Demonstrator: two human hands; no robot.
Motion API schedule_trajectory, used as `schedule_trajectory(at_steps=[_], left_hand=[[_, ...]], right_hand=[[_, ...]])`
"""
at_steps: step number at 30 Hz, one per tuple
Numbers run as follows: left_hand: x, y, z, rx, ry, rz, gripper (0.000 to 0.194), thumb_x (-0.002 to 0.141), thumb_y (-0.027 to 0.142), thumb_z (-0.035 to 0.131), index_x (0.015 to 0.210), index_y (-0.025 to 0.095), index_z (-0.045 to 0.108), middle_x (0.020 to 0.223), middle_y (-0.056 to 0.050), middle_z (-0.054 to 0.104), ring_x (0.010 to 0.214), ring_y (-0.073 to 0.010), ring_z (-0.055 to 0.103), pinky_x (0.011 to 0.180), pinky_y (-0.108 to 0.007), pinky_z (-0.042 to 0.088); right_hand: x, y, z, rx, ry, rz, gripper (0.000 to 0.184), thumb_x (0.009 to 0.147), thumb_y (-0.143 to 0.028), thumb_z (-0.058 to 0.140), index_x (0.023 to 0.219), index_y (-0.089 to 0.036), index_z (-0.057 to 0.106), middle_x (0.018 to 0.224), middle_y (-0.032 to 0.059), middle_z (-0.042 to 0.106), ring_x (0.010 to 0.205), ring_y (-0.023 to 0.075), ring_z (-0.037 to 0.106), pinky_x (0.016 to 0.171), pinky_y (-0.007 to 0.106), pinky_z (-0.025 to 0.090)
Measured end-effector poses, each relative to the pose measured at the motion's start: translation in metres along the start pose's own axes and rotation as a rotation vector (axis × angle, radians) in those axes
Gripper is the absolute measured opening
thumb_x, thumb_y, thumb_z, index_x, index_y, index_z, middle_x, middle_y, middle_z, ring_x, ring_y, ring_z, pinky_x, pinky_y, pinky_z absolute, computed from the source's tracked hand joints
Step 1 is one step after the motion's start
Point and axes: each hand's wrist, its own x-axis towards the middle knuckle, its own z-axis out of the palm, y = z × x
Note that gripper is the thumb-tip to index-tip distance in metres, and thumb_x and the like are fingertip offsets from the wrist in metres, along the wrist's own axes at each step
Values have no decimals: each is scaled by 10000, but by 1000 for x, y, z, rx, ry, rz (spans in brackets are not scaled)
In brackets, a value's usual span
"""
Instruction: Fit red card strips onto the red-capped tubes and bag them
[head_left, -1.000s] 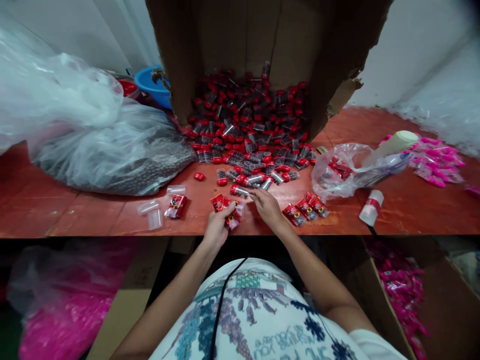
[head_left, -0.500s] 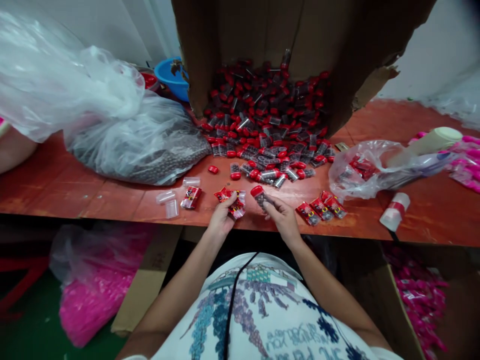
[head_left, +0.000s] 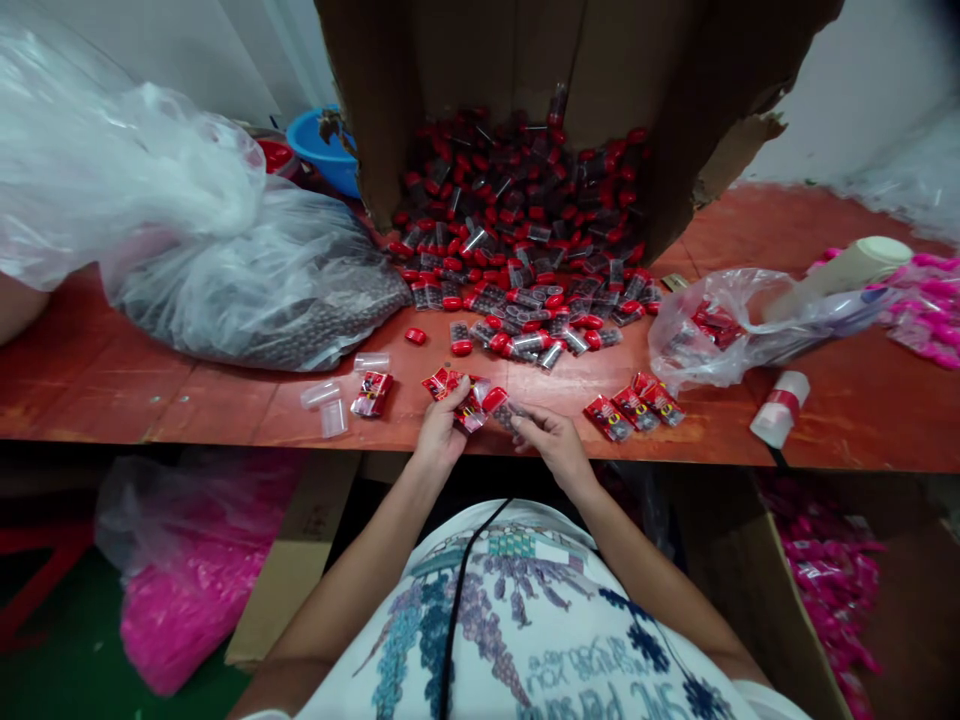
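Observation:
My left hand [head_left: 444, 428] is closed on small red printed packets [head_left: 466, 402], held over the table's front edge. Pinched in my right hand [head_left: 546, 436] is a clear capsule bottle [head_left: 501, 406] with a red cap and dark beads inside; its cap end meets the packets. Left of my hands lie a stack of red printed packets [head_left: 372, 394] and several clear empty tubes [head_left: 333, 416]. To the right, several filled printed packets [head_left: 634, 410] rest side by side. A loose red cap [head_left: 415, 336] sits farther back.
A cardboard box [head_left: 667, 120] on its side spills a heap of red-capped bottles [head_left: 525, 240]. Left stands a plastic bag of dark beads [head_left: 285, 290], with a blue basin [head_left: 324, 150] behind. Right are a clear bag [head_left: 675, 350] and a white roll [head_left: 780, 408]. Pink items fill a bag [head_left: 195, 590] below.
My right hand has brought the capsule bottle left, up against the packets in my left hand. The whole view has shifted slightly.

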Motion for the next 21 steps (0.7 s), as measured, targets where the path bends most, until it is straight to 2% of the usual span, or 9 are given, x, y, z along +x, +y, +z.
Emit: schedule_trajectory(at_steps=[8, 14, 21], left_hand=[[1, -6, -1, 47, -3, 15, 136, 652, 105, 756, 741, 112, 653, 678, -43, 702, 593, -143, 659, 650, -273, 560], [-4, -10, -1, 81, 1, 158, 245, 537, 131, 830, 698, 119, 645, 637, -12, 687, 563, -138, 648, 646, -266, 549], [-6, -10, 0, 120, -31, 279, 298, 505, 181, 846, 722, 134, 648, 671, 5, 685, 594, -124, 640, 638, -240, 519]], right_hand=[[-1, 3, -3, 9, -1, -7, 350, 726, -353, 672, 1037, -196, 706, 736, -7, 669, 581, 103, 561, 516, 237, 509], [-3, -2, -2, 33, 25, -23, 354, 737, -361, 664, 1042, -186, 705, 697, -8, 652, 568, 99, 555, 515, 232, 507], [-6, -1, -1, 52, 25, 4, 371, 728, -376, 674, 1051, -196, 702, 731, -2, 667, 582, 105, 566, 517, 237, 510]])
